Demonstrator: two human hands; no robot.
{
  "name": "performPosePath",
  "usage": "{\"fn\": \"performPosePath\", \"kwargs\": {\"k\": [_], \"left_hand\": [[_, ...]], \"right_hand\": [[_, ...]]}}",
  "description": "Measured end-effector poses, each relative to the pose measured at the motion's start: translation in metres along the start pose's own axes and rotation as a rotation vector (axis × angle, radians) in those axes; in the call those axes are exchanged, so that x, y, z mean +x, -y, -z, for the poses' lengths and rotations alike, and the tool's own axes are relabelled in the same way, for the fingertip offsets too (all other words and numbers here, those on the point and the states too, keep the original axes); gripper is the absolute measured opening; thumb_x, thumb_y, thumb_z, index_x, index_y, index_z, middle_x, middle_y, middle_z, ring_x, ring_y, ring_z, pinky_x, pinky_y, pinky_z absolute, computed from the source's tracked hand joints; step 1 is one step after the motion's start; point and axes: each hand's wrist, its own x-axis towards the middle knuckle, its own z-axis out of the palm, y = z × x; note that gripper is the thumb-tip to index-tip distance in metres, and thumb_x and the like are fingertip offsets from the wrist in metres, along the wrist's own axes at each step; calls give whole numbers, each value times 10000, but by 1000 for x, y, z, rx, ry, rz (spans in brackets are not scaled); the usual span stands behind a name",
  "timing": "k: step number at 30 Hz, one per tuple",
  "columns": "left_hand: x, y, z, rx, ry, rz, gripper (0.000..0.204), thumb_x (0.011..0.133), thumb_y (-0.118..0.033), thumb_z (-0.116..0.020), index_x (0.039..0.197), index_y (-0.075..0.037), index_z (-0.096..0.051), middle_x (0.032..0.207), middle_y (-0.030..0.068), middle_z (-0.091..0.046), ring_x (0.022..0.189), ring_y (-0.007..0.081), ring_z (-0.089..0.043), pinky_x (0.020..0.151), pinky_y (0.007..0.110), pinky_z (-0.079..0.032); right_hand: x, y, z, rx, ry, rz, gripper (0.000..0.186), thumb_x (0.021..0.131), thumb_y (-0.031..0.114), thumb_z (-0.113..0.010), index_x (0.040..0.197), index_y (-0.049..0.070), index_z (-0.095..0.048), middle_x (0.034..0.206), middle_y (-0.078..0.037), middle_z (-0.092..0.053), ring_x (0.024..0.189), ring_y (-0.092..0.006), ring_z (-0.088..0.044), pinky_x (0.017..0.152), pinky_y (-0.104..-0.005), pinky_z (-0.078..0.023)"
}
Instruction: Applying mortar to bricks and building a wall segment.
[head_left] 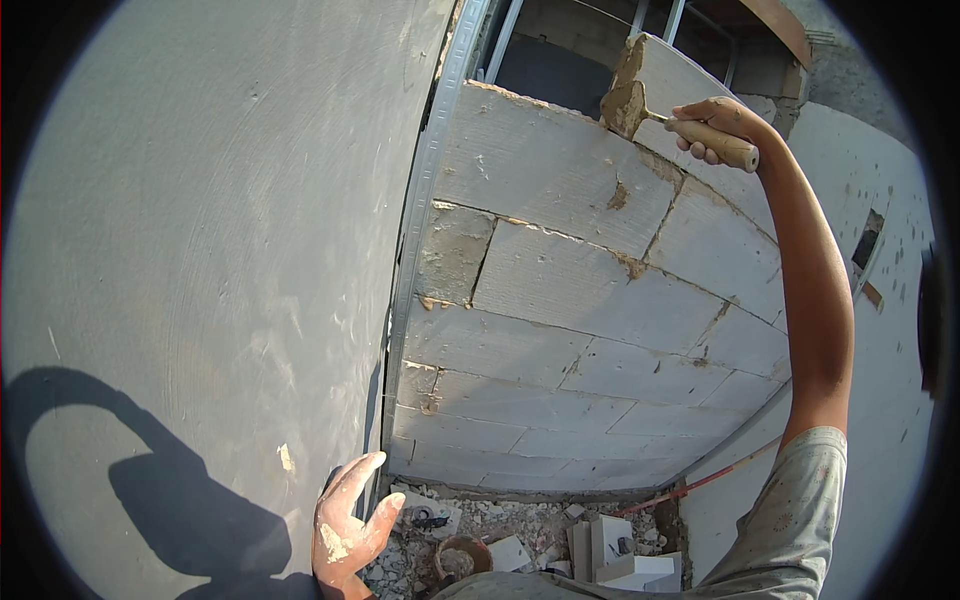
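My right hand (718, 130) is wrapped round the wooden handle of a trowel (735, 150). The trowel's blade, coated in brown mortar (625, 108), lies against the end of the upper block (685, 90) at the top of the block wall (560, 280). More mortar clings to that block's end face. My left hand (350, 525), smeared with pale mortar, is low at the edge of the grey plastered wall (220, 250). Its fingers are stretched apart with nothing in them; whether it touches the wall I cannot tell.
A metal stud (425, 180) runs upright between the plastered wall and the blocks. Rubble, a bucket (462, 557) and loose white blocks (638, 570) lie on the floor. A red bar (700, 482) leans at the right. Metal framing (505, 40) stands behind the opening.
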Motion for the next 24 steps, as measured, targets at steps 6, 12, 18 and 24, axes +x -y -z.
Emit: {"fn": "performPosePath", "kwargs": {"k": [6,12,18,24], "left_hand": [[-3,6,0,-4,27,28,460,749,-124,-722,1164,18,-584,1154,202,-603,1078,319,-584,931,364,-434],[-3,17,-9,48,34,154,434,852,-111,-628,1245,34,-517,1187,159,-598,1138,258,-552,1008,359,-386],[-9,61,-58,75,247,550,252,905,-212,-611,1008,14,-657,892,70,-647,818,131,-572,776,259,-447],[-112,122,-121,161,598,878,252,926,-237,-577,954,-1,-662,754,26,-613,718,107,-533,700,248,-439]], "right_hand": [[-113,-51,24,-196,2,160,347,877,279,-589,1031,-30,-617,595,-80,-569,394,-74,-531,294,-172,-425],[-199,-237,-84,-206,448,-293,475,762,274,-663,1133,-20,-628,672,-62,-595,512,-120,-559,447,-264,-462],[-298,-518,-257,-117,949,-511,493,686,246,-697,1105,-8,-644,865,-133,-670,759,-216,-624,720,-338,-490],[-416,-628,-417,167,755,-1098,298,705,197,-720,862,-54,-678,786,-139,-664,643,-227,-614,569,-368,-479]]}}
